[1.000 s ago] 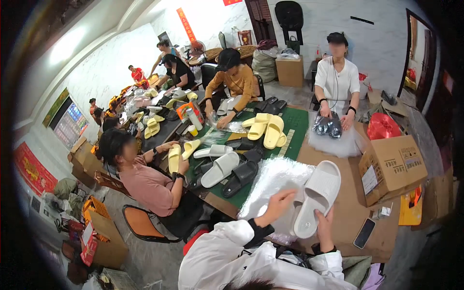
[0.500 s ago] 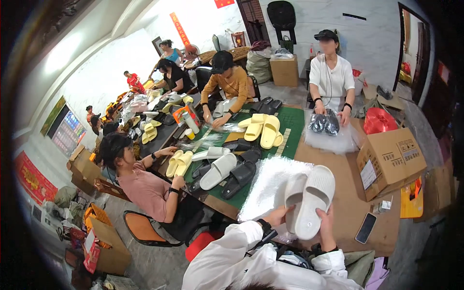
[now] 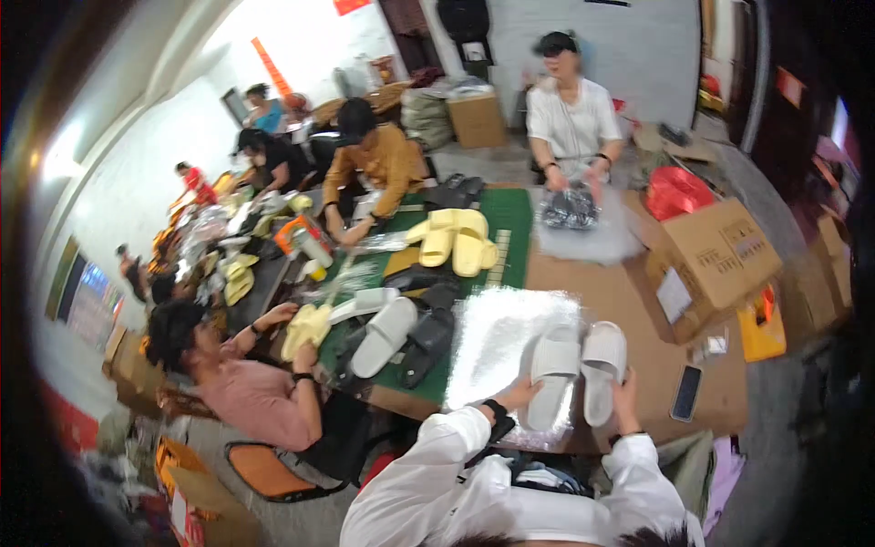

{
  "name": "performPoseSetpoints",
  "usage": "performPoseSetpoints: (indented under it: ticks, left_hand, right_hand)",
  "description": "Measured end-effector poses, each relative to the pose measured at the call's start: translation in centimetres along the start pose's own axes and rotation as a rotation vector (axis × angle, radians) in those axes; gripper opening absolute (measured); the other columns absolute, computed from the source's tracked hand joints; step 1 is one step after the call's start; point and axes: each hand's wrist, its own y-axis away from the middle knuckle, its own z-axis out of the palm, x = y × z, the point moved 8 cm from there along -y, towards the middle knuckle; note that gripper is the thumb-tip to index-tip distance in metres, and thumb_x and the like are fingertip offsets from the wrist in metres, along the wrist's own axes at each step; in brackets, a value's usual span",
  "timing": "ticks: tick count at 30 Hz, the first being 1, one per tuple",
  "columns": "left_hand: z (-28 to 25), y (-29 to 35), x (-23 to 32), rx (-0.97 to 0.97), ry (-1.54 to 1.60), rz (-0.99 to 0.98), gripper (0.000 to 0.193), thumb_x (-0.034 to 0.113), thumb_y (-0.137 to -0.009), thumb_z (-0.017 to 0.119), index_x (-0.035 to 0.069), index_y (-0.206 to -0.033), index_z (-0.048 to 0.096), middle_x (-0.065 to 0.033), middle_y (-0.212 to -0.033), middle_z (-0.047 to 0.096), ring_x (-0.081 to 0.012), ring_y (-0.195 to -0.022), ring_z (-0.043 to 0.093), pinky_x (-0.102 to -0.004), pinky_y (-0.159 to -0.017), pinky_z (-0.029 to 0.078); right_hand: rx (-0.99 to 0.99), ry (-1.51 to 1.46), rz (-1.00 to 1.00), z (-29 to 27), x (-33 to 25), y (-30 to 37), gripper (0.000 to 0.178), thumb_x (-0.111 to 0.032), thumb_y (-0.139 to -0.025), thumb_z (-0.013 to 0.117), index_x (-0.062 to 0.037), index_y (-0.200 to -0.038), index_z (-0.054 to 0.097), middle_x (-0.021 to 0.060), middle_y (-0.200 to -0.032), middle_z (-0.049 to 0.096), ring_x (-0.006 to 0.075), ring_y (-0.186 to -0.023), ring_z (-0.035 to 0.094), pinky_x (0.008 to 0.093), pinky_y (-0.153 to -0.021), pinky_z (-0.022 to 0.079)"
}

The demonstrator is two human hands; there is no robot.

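A pair of light grey slide slippers is apart in my two hands, above the front of the table. My left hand (image 3: 521, 394) is closed on the heel side of the left grey slipper (image 3: 550, 401). At the outer edge of the right grey slipper (image 3: 599, 401), my right hand (image 3: 626, 403) grips its side. Both slippers stand with their toes pointing away from me and their ribbed straps upward. Beneath the left slipper lies a shiny stack of clear plastic bags (image 3: 488, 337).
Grey and black slippers (image 3: 387, 337) and yellow slippers (image 3: 453, 239) lie on a green mat (image 3: 512, 228). To the right are a phone (image 3: 686, 394), a cardboard box (image 3: 720, 260) and a red bag (image 3: 679, 193). Co-workers handle slippers across the table and at left.
The two grey slippers, overlapping and tilted before, are now side by side with a gap between them. My hands have moved slightly apart, and the whole view has shifted.
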Motion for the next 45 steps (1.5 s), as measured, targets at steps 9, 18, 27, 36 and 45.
performPoseSetpoints:
  ticks: [9,18,27,36,45]
  left_hand:
    - [-0.3,7.1,1.7,-0.004,-1.266,0.353,0.026,0.032,-0.082,0.047,0.026,-0.102,0.063,-0.0172,-0.107,0.048,-0.0363,-0.097,0.046,-0.0489,-0.071,0.040]
    - [1.1,9.5,-1.5,-0.293,-1.201,0.437,0.036,0.034,-0.080,0.052,0.039,-0.116,0.052,-0.0174,-0.133,0.033,-0.0459,-0.119,0.030,-0.0544,-0.086,0.036]
    - [1.4,10.3,-1.2,-0.172,-1.254,0.526,0.044,0.027,-0.072,0.059,0.036,-0.115,0.054,-0.0060,-0.140,0.023,-0.0468,-0.117,0.027,-0.0563,-0.077,0.035]
    - [2.0,9.9,-1.5,-0.205,-1.337,0.522,0.050,0.029,-0.076,0.054,0.032,-0.125,0.045,-0.0062,-0.140,0.025,-0.0485,-0.113,0.030,-0.0551,-0.073,0.037]
    - [1.9,10.3,-2.5,-0.114,-1.309,0.407,0.063,0.041,-0.075,0.055,0.015,-0.130,0.037,-0.0057,-0.139,0.027,-0.0460,-0.114,0.034,-0.0602,-0.078,0.034]
  right_hand:
    - [-0.336,0.647,-0.096,8.3,2.2,0.6,0.026,-0.034,-0.068,0.063,-0.0225,-0.091,0.069,0.0221,-0.112,0.052,0.0390,-0.121,0.031,0.0451,-0.103,0.021]
    - [-0.161,0.448,-0.024,9.7,2.8,-0.5,0.018,-0.024,-0.068,0.062,-0.0133,-0.082,0.067,0.0276,-0.123,0.037,0.0380,-0.108,0.042,0.0378,-0.094,0.035]
    - [-0.297,0.593,-0.075,11.1,1.7,0.6,0.024,-0.033,-0.065,0.065,-0.0204,-0.085,0.070,0.0366,-0.130,0.024,0.0441,-0.118,0.034,0.0359,-0.099,0.030]
    - [-0.174,0.576,0.055,11.2,1.7,-0.5,0.060,-0.035,-0.073,0.056,-0.0025,-0.121,0.046,0.0248,-0.127,0.037,0.0374,-0.116,0.038,0.0397,-0.096,0.031]
    - [-0.045,0.047,-0.054,7.1,-3.9,1.1,0.027,-0.018,-0.078,0.055,0.0030,-0.096,0.055,0.0164,-0.096,0.054,0.0283,-0.091,0.051,0.0338,-0.078,0.041]
